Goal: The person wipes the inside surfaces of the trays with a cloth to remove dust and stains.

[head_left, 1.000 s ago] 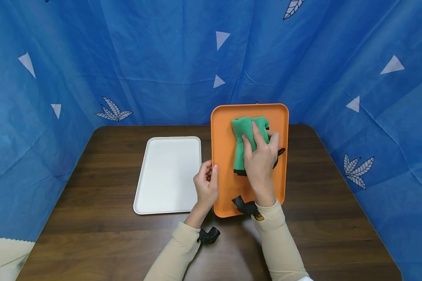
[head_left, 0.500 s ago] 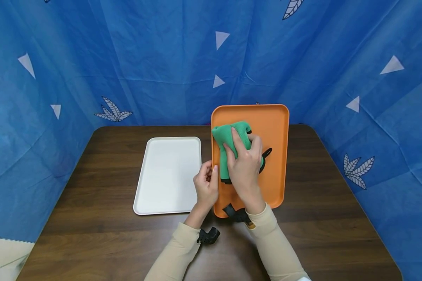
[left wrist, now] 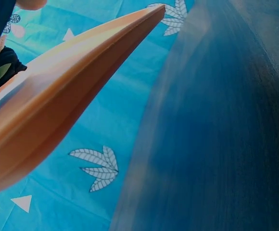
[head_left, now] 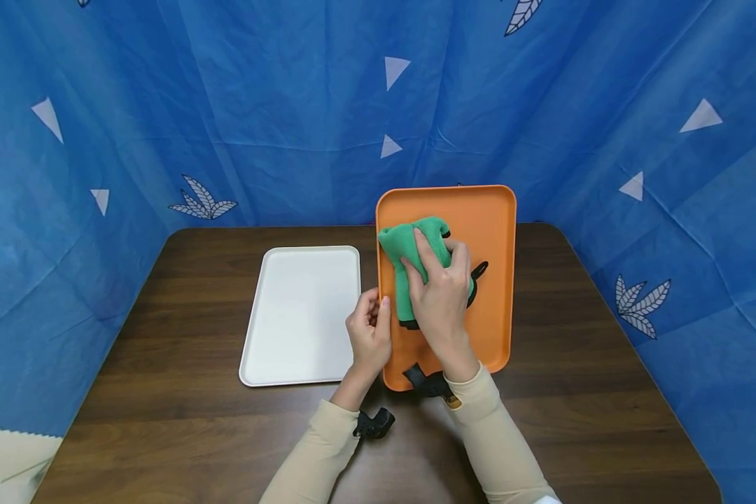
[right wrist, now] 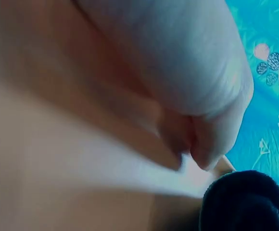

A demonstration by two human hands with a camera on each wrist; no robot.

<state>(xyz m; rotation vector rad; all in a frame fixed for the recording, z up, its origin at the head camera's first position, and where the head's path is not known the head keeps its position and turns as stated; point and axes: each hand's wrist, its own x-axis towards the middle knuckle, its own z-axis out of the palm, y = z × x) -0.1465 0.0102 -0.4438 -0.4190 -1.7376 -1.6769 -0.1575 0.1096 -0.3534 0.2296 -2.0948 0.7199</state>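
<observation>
A white tray lies on the wood-grain tabletop, left of centre, its far end near the back edge. Blue drapery printed with white triangles and leaf sprigs hangs behind that edge and along both sides; cream material shows beyond the left edge, toward the front.

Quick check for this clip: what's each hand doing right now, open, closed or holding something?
Left hand: closed, holding the orange tray by its left edge.
Right hand: closed, holding the green cloth against the tray.
</observation>
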